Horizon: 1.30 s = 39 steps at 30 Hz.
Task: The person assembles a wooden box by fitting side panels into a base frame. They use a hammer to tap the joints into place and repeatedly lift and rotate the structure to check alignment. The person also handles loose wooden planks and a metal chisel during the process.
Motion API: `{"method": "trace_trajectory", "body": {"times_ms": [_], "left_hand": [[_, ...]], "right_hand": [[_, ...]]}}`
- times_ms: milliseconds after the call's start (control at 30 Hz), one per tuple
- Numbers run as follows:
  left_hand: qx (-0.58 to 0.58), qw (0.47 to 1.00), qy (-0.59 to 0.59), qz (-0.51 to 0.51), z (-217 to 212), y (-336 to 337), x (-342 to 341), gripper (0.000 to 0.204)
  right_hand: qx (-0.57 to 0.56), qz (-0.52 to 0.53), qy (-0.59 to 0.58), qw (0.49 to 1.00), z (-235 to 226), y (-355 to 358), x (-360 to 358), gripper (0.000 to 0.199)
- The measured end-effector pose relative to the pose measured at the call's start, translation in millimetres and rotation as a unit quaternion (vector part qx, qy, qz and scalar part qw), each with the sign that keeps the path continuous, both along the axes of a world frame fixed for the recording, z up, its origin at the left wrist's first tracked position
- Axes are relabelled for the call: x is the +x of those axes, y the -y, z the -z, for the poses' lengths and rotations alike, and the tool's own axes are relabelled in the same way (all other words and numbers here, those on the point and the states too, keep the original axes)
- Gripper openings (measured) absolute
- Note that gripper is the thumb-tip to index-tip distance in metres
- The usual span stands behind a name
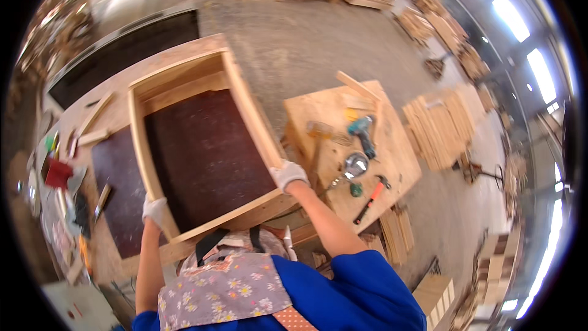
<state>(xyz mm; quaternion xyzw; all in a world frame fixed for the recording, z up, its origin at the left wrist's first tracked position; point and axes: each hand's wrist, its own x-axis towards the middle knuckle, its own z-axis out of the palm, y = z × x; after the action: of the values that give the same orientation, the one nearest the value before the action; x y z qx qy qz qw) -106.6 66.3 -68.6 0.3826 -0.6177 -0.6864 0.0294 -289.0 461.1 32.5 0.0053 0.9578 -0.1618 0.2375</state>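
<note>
A rectangular wooden frame (245,110) lies on the workbench in front of me, its long sides running away from me. Through its open middle shows a dark red-brown board (202,153). My left hand (154,210), in a whitish glove, grips the frame's left side near the close corner. On the opposite side, my right hand (289,175), gloved likewise, is closed over the frame near its close right corner. The thumbs and fingertips are partly hidden by the wood and the gloves.
Right of me a wooden table (392,190) bears a teal cordless drill (362,135), a red-handled hammer (371,201) and a shiny metal bowl (355,164). Wood offcuts (93,137) and a red cloth-like piece (58,173) lie at left. Stacked boards (440,125) stand farther right.
</note>
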Motion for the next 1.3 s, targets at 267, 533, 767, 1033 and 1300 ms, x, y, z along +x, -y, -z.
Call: {"method": "trace_trajectory", "body": {"times_ms": [267, 533, 767, 1033, 1300], "left_hand": [[0.003, 1.0, -0.004, -0.005, -0.2, 0.6, 3.1, 0.042], [-0.001, 1.0, 0.018, -0.006, -12.9, -9.7, -4.7, 0.041], [0.002, 0.998, 0.059, 0.028, -61.1, -9.4, -1.8, 0.038], [0.147, 0.986, 0.077, 0.002, -64.2, 5.8, -24.9, 0.032], [0.112, 0.986, 0.116, -0.032, -67.2, -6.1, -28.5, 0.027]], "right_hand": [[-0.015, -0.001, 0.002, 1.0, -9.3, -2.6, -3.7, 0.049], [-0.102, 0.042, 0.009, 0.994, -2.7, -13.9, 5.1, 0.057], [-0.227, 0.253, -0.053, 0.939, 86.7, -73.0, -5.9, 0.045], [-0.095, 0.272, 0.071, 0.955, 113.1, -65.6, -4.3, 0.058], [-0.122, 0.282, 0.04, 0.951, 96.7, -62.8, -2.0, 0.05]]}}
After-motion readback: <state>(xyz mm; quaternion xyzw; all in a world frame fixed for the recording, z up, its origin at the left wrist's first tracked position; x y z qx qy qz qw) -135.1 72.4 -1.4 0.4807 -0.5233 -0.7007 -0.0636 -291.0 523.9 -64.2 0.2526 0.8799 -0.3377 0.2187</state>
